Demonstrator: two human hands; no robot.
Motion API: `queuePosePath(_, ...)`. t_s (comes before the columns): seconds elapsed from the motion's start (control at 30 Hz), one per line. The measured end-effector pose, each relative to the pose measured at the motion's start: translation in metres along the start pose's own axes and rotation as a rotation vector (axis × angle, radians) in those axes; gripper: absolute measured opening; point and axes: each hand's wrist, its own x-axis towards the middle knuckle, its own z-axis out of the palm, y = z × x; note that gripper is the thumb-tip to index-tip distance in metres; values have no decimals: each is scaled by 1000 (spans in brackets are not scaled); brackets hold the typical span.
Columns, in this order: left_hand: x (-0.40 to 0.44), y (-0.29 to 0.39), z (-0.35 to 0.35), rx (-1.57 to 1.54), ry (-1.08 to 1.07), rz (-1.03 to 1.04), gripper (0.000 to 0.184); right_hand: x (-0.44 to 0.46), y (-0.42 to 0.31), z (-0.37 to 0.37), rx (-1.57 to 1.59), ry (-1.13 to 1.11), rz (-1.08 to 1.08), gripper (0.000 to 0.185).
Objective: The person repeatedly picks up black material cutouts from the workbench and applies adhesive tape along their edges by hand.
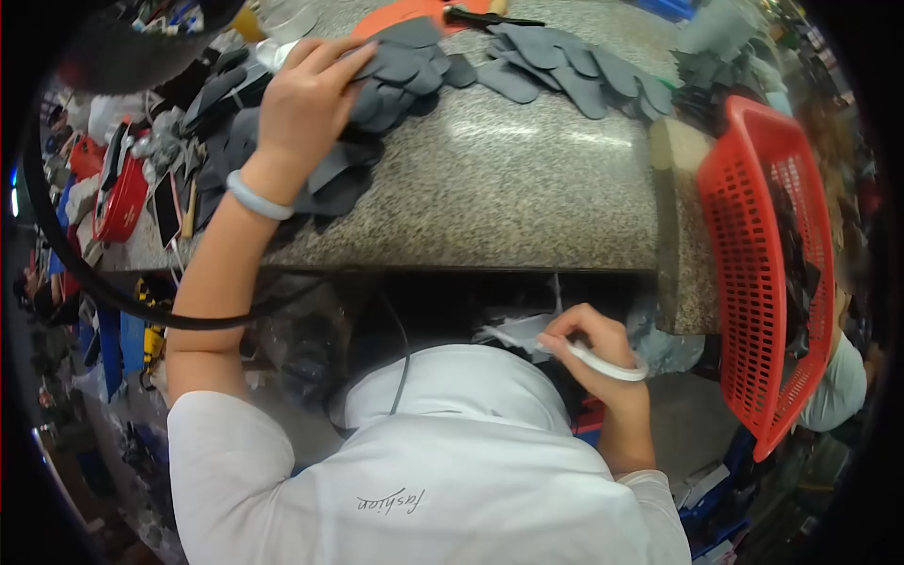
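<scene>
My left hand [315, 94] reaches over a pile of dark grey cut pieces [395, 89] on the stone worktop. Its bent fingertips pinch the edge of the top grey piece [410, 34]; the thumb is mostly hidden. My right hand [598, 353] is low, in front of the worktop's edge, with fingers pressed together. A white band [612, 365] crosses this hand; whether it is worn or held is unclear. Pale scraps or strips [518, 331] show beyond the fingertips. A second row of overlapping grey pieces [574, 66] lies farther right.
A red plastic basket [744, 217] stands tilted at the right, beside a stone block [685, 235]. An orange sheet [400, 13] and a black-handled tool [490, 18] lie at the back. A black hoop-like tube [104, 292] curves across the left. A phone [167, 209] lies left.
</scene>
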Motion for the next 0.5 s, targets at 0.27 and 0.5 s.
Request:
queuePosePath(0.27, 63, 32, 66, -292, -35, -7, 41, 7, 9, 6, -59, 40, -176, 16)
queuePosePath(0.5, 135, 62, 184, -282, -163, 40, 47, 3, 12, 15, -178, 38, -277, 17)
